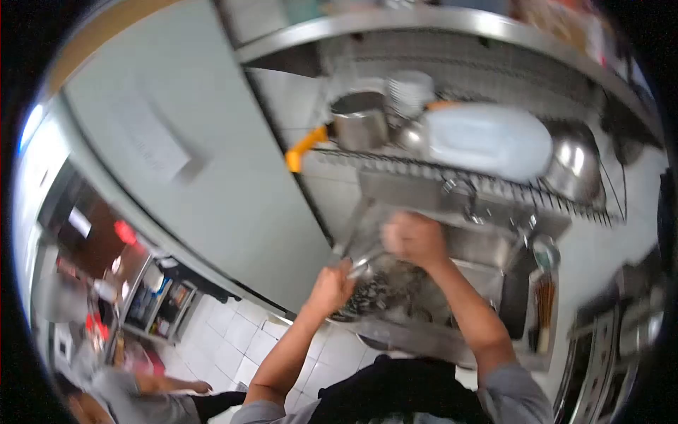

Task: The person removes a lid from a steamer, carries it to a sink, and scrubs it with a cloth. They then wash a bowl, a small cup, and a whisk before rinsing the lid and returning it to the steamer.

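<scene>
Over the left part of a metal sink (pixel 487 251), my left hand (pixel 330 288) is closed on a shiny metal utensil (pixel 364 264), whose shape is blurred. My right hand (pixel 415 239) is closed just right of and above it, smeared by motion; what it holds, if anything, cannot be made out. Below both hands lies a dark, shiny heap of items (pixel 381 291) in the basin, too blurred to name. A metal faucet (pixel 462 191) stands at the sink's back edge.
A wire rack (pixel 452 172) above the sink bears a steel pot (pixel 359 120), stacked white bowls (pixel 410 93), a white tray (pixel 487 140) and a metal bowl (pixel 573 169). A large pale panel (pixel 205 155) stands left. At lower left is another person (pixel 127 389).
</scene>
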The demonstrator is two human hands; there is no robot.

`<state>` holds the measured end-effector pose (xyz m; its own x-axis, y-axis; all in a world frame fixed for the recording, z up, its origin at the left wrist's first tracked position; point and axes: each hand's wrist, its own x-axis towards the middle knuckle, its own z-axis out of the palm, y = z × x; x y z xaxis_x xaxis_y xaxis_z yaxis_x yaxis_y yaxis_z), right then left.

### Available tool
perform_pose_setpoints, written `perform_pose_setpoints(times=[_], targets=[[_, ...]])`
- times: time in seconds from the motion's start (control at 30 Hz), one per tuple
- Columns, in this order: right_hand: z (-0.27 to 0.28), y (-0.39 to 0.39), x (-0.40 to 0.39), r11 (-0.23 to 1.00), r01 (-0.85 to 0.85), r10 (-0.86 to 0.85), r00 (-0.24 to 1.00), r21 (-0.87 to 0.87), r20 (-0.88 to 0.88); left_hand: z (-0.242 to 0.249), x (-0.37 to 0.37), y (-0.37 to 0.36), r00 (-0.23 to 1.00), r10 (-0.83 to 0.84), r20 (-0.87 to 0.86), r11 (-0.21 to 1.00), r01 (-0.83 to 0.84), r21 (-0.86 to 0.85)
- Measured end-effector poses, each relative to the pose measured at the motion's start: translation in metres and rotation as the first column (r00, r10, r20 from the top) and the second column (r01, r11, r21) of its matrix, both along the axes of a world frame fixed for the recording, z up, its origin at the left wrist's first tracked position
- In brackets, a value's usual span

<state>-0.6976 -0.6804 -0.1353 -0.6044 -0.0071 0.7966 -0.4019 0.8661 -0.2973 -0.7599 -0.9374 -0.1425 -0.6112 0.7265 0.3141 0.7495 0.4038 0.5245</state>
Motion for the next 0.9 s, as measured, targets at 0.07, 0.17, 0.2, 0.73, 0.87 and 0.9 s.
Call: perform_pose_setpoints(times=[0.07,0.17,0.2,0.73,0.87,0.9], targets=[[0.034,-0.066,0.007,0.999,0.032,-0.029,0.994,-0.026,0.107,-0.023,-0.004,0.010,0.989,-0.132,-0.073,0.987,0.138,0.081],[0.017,-0.051,0.013,1.000,0.021,-0.021,0.999,-0.009,0.040,-0.011,0.015,0.019,0.969,-0.190,-0.160,0.925,0.231,0.301],[0.006,-0.036,0.009,0.996,-0.067,0.060,0.991,-0.058,-0.116,-0.009,0.021,0.013,0.992,-0.092,-0.084,0.982,0.105,0.154],[-0.008,0.015,0.007,0.977,-0.060,0.045,0.996,-0.203,-0.078,-0.002,0.018,0.018,1.000,0.005,-0.027,0.997,-0.003,0.075],[-0.162,0.086,-0.016,0.872,0.431,-0.447,0.894,-0.232,-0.019,-0.036,0.002,-0.019,0.964,0.186,-0.192,0.974,-0.156,0.162],[-0.190,0.091,-0.020,0.873,0.427,-0.445,0.895,-0.233,-0.025,-0.034,0.001,-0.020,0.962,0.189,-0.197,0.974,-0.157,0.164]])
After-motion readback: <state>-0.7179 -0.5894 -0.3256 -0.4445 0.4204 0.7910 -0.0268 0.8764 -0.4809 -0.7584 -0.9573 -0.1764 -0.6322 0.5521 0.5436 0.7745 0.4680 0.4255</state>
